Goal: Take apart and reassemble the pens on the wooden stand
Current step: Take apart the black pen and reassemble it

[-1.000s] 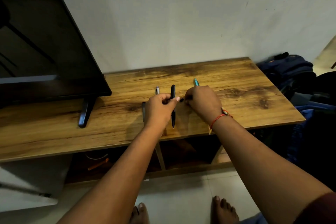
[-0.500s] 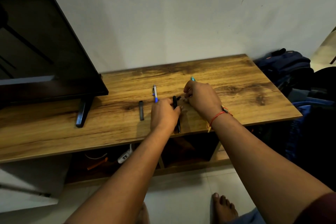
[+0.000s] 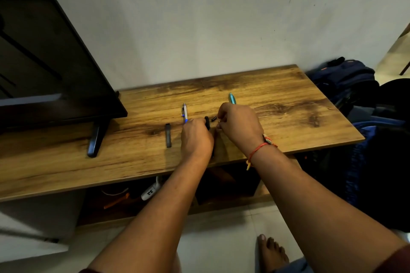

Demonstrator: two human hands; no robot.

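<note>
The person wears a dark maroon top. Its right sleeve (image 3: 397, 259) shows on the upper arm at the lower right corner, and a sliver of the left sleeve (image 3: 85, 270) shows at the bottom edge. Both forearms are bare. Around the right wrist, just behind the right hand (image 3: 239, 126), sits a thin red thread bracelet (image 3: 258, 149) with a striped bead (image 3: 268, 139) in white, red and dark, and a yellow knotted tail (image 3: 248, 164). A bare foot (image 3: 271, 252) shows below, beside blue-grey trouser cloth (image 3: 292, 267).
</note>
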